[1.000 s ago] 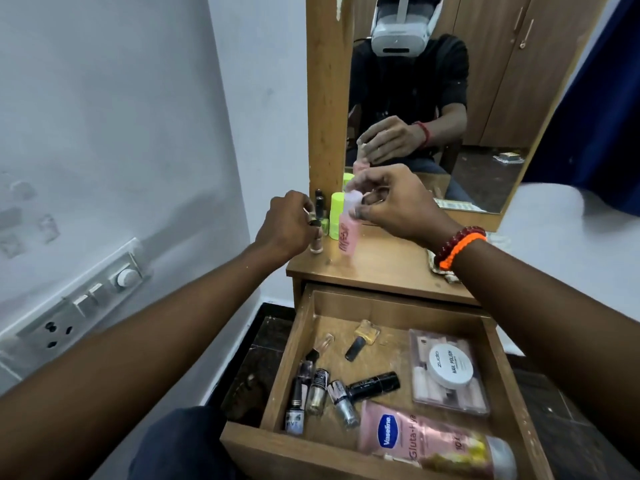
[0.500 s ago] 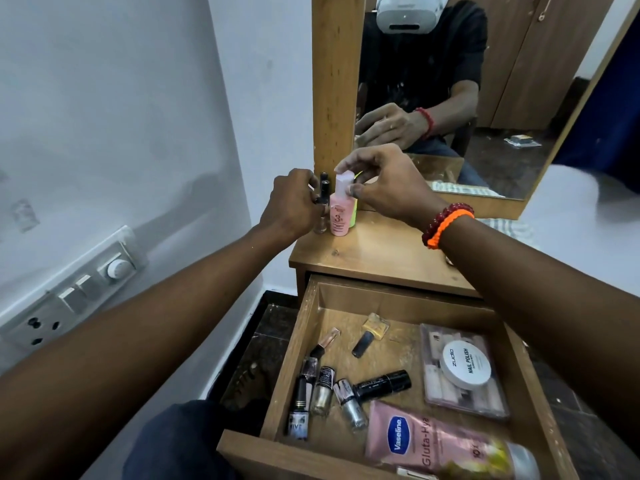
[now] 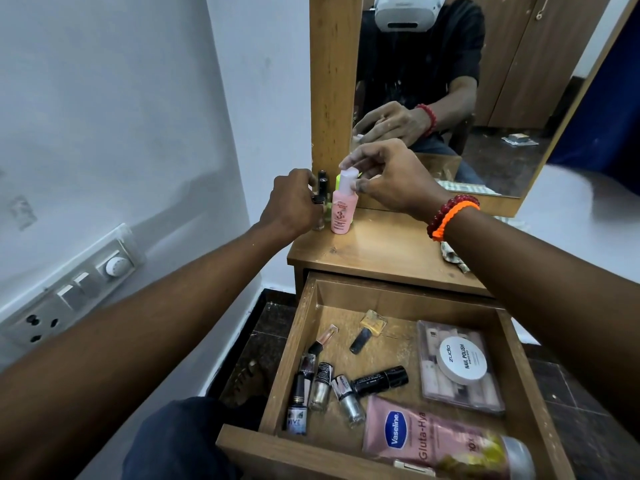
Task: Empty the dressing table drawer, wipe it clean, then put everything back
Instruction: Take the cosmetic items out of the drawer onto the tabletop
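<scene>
The wooden drawer (image 3: 526,386) stands pulled open below the dressing table top (image 3: 381,247). A pink bottle (image 3: 341,213) stands upright on the top at its far left corner. My right hand (image 3: 391,178) pinches the bottle's white cap. My left hand (image 3: 294,202) is closed around a small nail polish bottle (image 3: 318,216) standing just left of the pink one, with other small dark bottles behind. Inside the drawer lie several nail polish bottles (image 3: 322,386), a pink Vaseline tube (image 3: 433,441), a clear case (image 3: 460,396) and a round white tin (image 3: 462,362).
A mirror (image 3: 485,98) in a wooden frame rises behind the table top. A light-green container (image 3: 337,181) stands behind the pink bottle. A crumpled cloth (image 3: 453,258) lies at the top's right edge. A switch panel (image 3: 79,289) is on the left wall.
Both hands carried their bottles back toward the mirror frame and set them down on the table top's far left corner. The camera tilted down.
</scene>
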The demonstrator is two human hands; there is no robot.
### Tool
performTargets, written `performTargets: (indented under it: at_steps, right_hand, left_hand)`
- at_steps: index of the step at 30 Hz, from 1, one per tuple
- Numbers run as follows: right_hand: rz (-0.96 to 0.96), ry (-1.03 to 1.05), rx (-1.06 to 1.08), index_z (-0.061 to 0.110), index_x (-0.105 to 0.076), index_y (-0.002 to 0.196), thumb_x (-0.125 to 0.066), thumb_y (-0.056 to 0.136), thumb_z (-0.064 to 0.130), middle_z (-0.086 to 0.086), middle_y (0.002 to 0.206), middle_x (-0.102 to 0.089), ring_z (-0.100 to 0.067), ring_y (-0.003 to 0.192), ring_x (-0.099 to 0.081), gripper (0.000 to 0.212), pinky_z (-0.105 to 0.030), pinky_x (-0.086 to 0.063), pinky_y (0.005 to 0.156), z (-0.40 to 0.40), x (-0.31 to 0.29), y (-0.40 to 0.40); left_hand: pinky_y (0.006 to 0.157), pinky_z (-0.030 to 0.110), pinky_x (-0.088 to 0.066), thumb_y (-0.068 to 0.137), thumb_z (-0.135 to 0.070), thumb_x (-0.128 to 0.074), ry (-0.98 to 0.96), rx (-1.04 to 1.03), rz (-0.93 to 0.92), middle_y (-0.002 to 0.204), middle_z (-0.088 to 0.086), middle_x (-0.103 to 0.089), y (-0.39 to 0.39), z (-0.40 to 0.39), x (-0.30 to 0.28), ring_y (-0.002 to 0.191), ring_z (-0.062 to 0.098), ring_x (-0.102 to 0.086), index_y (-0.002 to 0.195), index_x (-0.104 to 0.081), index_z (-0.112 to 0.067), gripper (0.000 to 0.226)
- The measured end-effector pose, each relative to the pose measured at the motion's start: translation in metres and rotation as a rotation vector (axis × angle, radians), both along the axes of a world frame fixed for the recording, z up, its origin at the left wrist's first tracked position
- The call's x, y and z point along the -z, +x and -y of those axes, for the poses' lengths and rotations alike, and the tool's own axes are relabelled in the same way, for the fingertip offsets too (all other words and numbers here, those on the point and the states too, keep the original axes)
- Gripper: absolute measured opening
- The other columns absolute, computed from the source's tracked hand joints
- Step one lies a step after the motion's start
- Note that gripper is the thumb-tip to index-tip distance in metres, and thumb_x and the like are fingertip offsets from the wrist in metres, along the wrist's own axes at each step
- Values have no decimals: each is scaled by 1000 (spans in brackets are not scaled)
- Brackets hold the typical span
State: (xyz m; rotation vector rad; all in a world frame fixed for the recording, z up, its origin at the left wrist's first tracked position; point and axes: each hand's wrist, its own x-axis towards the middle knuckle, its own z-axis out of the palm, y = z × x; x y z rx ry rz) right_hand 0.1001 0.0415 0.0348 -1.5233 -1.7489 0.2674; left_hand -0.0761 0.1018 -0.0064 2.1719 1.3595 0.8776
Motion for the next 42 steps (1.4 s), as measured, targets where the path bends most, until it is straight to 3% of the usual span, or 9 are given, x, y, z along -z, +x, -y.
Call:
performTargets:
  at_steps: [4, 14, 21, 25, 30, 32, 35, 38, 42]
  right_hand:
    - [-3, -13, 2, 13, -75, 113, -74, 89, 0, -3, 110, -73, -13, 102, -68, 28, -38, -63, 85, 1, 0, -3]
    - [34, -11, 8, 15, -73, 122, -75, 85, 6, -6, 116, -71, -21, 100, -67, 38, -46, -62, 84, 6, -1, -6]
    - [37, 4, 95, 18, -65, 132, -78, 83, 9, -8, 119, -64, -21, 101, -64, 52, -39, -61, 86, 18, 3, -4]
    - [6, 147, 173, 18, -71, 113, -77, 80, 4, -4, 103, -65, -14, 82, -64, 36, -12, -52, 68, 55, 24, -1]
    - [57, -74, -75, 18, -76, 91, -76, 84, 2, 4, 86, -72, -6, 72, -65, 17, -13, -50, 60, 119, 64, -9]
    - [136, -333, -140, 23, -76, 93, -76, 85, 8, 8, 93, -72, -5, 82, -67, 17, -21, -57, 68, 137, 81, -16]
    - [361, -545, -146, 26, -74, 105, -80, 81, 15, 14, 105, -66, -2, 93, -60, 26, -16, -49, 72, 153, 104, -22]
    - [424, -641, -136, 20, -68, 116, -76, 82, 11, 6, 114, -65, -10, 102, -59, 36, -23, -53, 83, 161, 119, -21]
    - [443, -641, -122, 25, -71, 106, -69, 82, 8, 10, 104, -63, -13, 101, -59, 29, -28, -54, 85, 167, 133, -14]
  left_hand:
    - [70, 28, -53, 75, -5, -85, -17, -8, 1, 117, 16, -70, -2, 1, 2, 96, 28, -71, 130, -57, -7, 62]
    - [72, 25, -46, 75, -18, -88, -15, -53, -23, 121, 12, -67, -10, 4, 6, 101, 25, -67, 134, -55, -10, 67]
    - [75, 26, -48, 78, -20, -85, 15, -78, -59, 118, 10, -68, -17, 22, 5, 98, 23, -67, 130, -58, -11, 59]
    - [67, 33, -59, 79, -14, -80, 15, -47, -73, 102, 5, -69, -28, 59, 14, 82, 18, -67, 104, -65, -16, 29]
    - [51, 34, -59, 81, -4, -73, -299, 185, -428, 86, 11, -68, -18, 116, 48, 56, 20, -69, 85, -59, -10, 16]
    - [63, 31, -57, 84, -3, -71, -266, 210, -568, 93, 10, -61, -7, 131, 60, 75, 19, -67, 86, -53, -12, 20]
    - [107, 42, -45, 87, -2, -62, -190, 213, -686, 98, 15, -66, 5, 144, 68, 105, 29, -67, 85, -57, -10, 10]
    - [95, 39, -52, 93, -3, -57, -152, 180, -768, 116, 19, -68, 10, 149, 73, 111, 31, -67, 110, -66, -1, 19]
    - [87, 37, -53, 101, -16, -49, -116, 166, -834, 129, 17, -62, 10, 154, 80, 118, 30, -63, 126, -60, -4, 30]
